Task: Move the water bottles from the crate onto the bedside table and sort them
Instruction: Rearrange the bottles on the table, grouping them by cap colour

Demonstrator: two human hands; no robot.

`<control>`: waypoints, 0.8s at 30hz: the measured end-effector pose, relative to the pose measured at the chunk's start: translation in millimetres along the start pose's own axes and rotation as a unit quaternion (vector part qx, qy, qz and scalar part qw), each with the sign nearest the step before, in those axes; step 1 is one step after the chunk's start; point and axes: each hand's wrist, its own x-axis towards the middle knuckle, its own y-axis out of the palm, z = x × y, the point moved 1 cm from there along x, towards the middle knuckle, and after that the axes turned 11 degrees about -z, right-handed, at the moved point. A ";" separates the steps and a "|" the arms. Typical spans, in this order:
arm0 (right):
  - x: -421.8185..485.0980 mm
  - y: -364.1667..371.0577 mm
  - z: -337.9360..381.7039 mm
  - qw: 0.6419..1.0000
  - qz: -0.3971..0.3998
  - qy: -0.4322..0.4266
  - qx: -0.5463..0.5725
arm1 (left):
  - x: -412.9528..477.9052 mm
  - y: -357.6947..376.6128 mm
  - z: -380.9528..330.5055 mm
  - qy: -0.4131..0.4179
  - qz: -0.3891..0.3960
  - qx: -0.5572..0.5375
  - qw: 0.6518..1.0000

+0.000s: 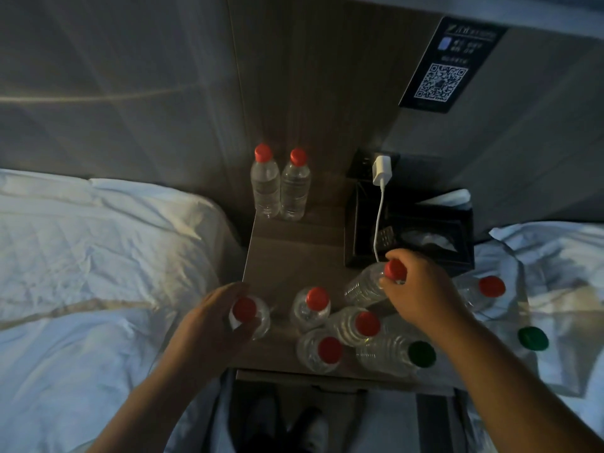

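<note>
The room is dim with a cold bluish cast, and the brightest areas are the white bed point(98, 263) on the left and the charger point(381, 170), while the table point(294, 253) and the black tray point(408, 237) sink into shadow with little detail. A faint warm streak crosses the headboard point(98, 99), the picture is slightly soft, and the wide lens bends straight lines near the edges.

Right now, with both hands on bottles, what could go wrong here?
The tilted red-capped clear plastic bottle in the right hand is close to the white charger cable and might snag it.
The upright red-capped bottle in the left hand is near the left edge of the wooden bedside table and could tip onto the white bedding.
</note>
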 end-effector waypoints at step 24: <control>73.3 29.2 68.2 0.993 -0.090 -0.072 0.040 | 104.9 14.9 -2.3 0.061 -0.145 -0.022 0.987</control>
